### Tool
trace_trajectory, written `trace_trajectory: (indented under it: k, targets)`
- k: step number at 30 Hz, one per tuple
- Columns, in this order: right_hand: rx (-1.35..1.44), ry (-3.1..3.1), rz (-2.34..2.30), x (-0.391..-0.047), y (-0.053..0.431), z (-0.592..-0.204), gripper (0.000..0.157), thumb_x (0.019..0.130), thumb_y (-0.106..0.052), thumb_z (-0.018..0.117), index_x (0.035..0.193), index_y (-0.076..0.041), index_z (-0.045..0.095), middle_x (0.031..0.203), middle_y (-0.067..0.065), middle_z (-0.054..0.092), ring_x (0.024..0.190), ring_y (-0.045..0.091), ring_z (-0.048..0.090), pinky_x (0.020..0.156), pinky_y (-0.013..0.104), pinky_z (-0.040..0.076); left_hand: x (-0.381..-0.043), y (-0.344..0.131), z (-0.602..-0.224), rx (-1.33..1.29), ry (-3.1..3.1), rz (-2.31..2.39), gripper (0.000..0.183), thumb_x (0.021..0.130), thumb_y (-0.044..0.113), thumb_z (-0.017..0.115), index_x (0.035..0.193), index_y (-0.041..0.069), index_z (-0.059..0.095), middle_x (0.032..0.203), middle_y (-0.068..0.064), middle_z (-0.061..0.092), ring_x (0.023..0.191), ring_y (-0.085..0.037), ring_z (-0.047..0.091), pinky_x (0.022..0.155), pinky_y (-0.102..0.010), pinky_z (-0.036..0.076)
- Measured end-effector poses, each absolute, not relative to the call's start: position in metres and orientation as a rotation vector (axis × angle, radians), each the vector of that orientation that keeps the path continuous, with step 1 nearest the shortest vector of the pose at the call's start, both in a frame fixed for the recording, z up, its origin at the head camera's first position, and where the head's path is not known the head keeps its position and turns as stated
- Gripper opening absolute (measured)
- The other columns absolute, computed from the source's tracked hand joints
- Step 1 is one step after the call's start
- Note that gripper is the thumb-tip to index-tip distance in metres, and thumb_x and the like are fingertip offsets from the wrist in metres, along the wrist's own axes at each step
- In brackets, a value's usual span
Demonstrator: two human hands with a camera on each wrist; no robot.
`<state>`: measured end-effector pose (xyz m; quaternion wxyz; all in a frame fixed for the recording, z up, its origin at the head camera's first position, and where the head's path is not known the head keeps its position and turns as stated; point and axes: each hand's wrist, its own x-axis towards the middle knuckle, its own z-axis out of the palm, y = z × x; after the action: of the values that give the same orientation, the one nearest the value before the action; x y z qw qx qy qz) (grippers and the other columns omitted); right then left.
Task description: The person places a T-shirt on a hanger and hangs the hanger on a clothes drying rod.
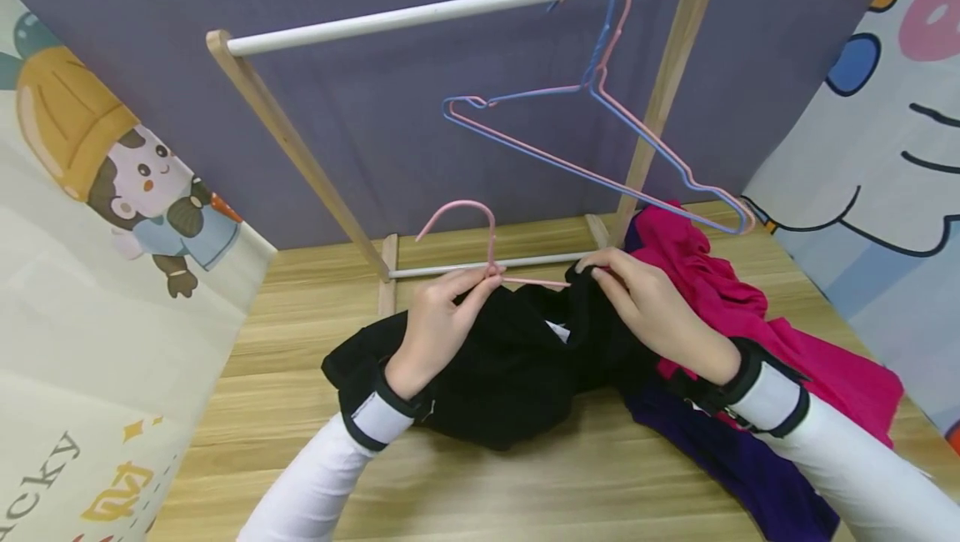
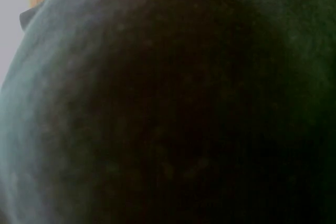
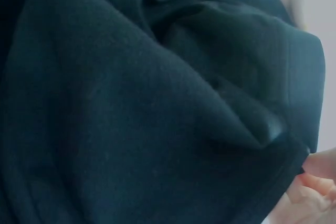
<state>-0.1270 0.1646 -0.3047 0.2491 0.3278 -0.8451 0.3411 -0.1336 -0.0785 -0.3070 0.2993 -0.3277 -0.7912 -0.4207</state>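
Note:
My left hand [image 1: 442, 317] pinches a pink hanger [image 1: 492, 233] at the base of its hook, which stands up above the fingers. One arm of that hanger runs rightward to the collar opening of a black garment [image 1: 502, 383]. The hanger's other arm is hidden behind the hand and cloth. With thumb and fingertips my right hand [image 1: 652, 304] grips the garment's edge at the right of the opening. A white label [image 1: 558, 330] shows inside the collar. Dark cloth fills the left wrist view; in the right wrist view, fingertips [image 3: 320, 163] pinch the cloth's edge.
A rack with a white rail [image 1: 450, 10] and wooden posts [image 1: 288, 138] stands behind the hands. From the rail hang a blue hanger [image 1: 525, 160] and another pink one. Magenta clothing [image 1: 810, 358] and a dark purple garment [image 1: 735, 459] lie at the right on the wooden table [image 1: 285, 375].

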Motion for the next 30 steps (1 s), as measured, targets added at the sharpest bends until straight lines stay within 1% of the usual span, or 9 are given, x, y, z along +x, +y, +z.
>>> trace_trajectory:
  k: [8,15,16,18,20,22,24,27,30]
  targets:
    - [0.984,-2.261,0.939,-0.129,0.153,-0.307,0.023,0.080,0.005,0.055,0.097,-0.011,0.056,0.094,0.003,0.062,0.087,0.012,0.056,0.071,0.035,0.050,-0.134,-0.074,-0.312,-0.865,-2.120,-1.101,0.014,0.082,0.016,0.060,0.093,0.010,0.067,0.087,-0.005,0.068,0.081,-0.005,0.059,0.062,-0.032,0.053]
    - [1.055,-2.205,0.851,-0.132,0.154,-0.317,0.041,0.071,0.000,0.067,0.110,-0.008,0.056,0.106,0.011,0.058,0.092,0.017,0.056,0.071,0.036,0.052,-0.134,-0.076,-0.314,-0.843,-2.119,-1.093,0.015,0.082,0.017,0.060,0.094,0.011,0.067,0.088,-0.004,0.069,0.082,-0.005,0.059,0.062,-0.034,0.053]
    - [1.040,-2.215,0.835,-0.132,0.155,-0.318,0.041,0.071,-0.003,0.067,0.110,-0.008,0.056,0.102,0.009,0.060,0.084,0.015,0.056,0.066,0.035,0.052,-0.134,-0.076,-0.313,-0.842,-2.111,-1.101,0.015,0.082,0.016,0.060,0.094,0.010,0.067,0.088,-0.005,0.069,0.083,-0.006,0.059,0.063,-0.034,0.053]
    - [1.010,-2.241,0.773,-0.132,0.157,-0.321,0.029,0.074,-0.010,0.067,0.101,-0.007,0.057,0.079,0.004,0.059,0.064,0.011,0.052,0.053,0.032,0.050,-0.133,-0.077,-0.313,-0.844,-2.094,-1.123,0.015,0.082,0.015,0.061,0.094,0.010,0.067,0.089,-0.006,0.068,0.085,-0.006,0.059,0.066,-0.034,0.053]
    - [0.985,-2.268,0.702,-0.133,0.160,-0.324,0.016,0.080,-0.021,0.062,0.087,-0.008,0.055,0.059,-0.003,0.048,0.050,0.008,0.040,0.042,0.028,0.042,-0.133,-0.078,-0.312,-0.853,-2.080,-1.147,0.015,0.081,0.014,0.061,0.094,0.010,0.067,0.089,-0.006,0.068,0.086,-0.007,0.059,0.068,-0.034,0.053]
    - [0.965,-2.287,0.650,-0.133,0.162,-0.327,0.025,0.086,-0.032,0.054,0.077,-0.009,0.050,0.052,-0.009,0.031,0.044,0.006,0.026,0.036,0.026,0.031,-0.133,-0.078,-0.312,-0.865,-2.078,-1.169,0.014,0.081,0.014,0.062,0.094,0.010,0.067,0.090,-0.006,0.068,0.087,-0.007,0.058,0.070,-0.033,0.053]
    - [0.960,-2.286,0.646,-0.132,0.164,-0.329,0.033,0.088,-0.039,0.047,0.073,-0.010,0.048,0.051,-0.010,0.024,0.043,0.005,0.023,0.035,0.025,0.027,-0.133,-0.079,-0.312,-0.876,-2.092,-1.185,0.014,0.081,0.015,0.062,0.094,0.010,0.066,0.090,-0.006,0.068,0.088,-0.006,0.058,0.072,-0.033,0.052]
    - [0.974,-2.261,0.701,-0.131,0.167,-0.331,0.025,0.086,-0.030,0.054,0.073,-0.010,0.049,0.053,-0.012,0.024,0.043,0.004,0.023,0.036,0.024,0.027,-0.132,-0.082,-0.312,-0.881,-2.123,-1.171,0.015,0.081,0.016,0.061,0.095,0.011,0.065,0.092,-0.005,0.068,0.089,-0.006,0.058,0.073,-0.033,0.052]
    - [0.959,-2.231,0.775,-0.131,0.170,-0.329,0.013,0.075,-0.012,0.066,0.074,-0.010,0.054,0.054,-0.012,0.029,0.044,0.004,0.026,0.038,0.022,0.028,-0.132,-0.086,-0.312,-0.874,-2.154,-1.127,0.017,0.082,0.017,0.061,0.097,0.013,0.065,0.093,-0.005,0.068,0.090,-0.006,0.057,0.074,-0.034,0.051]
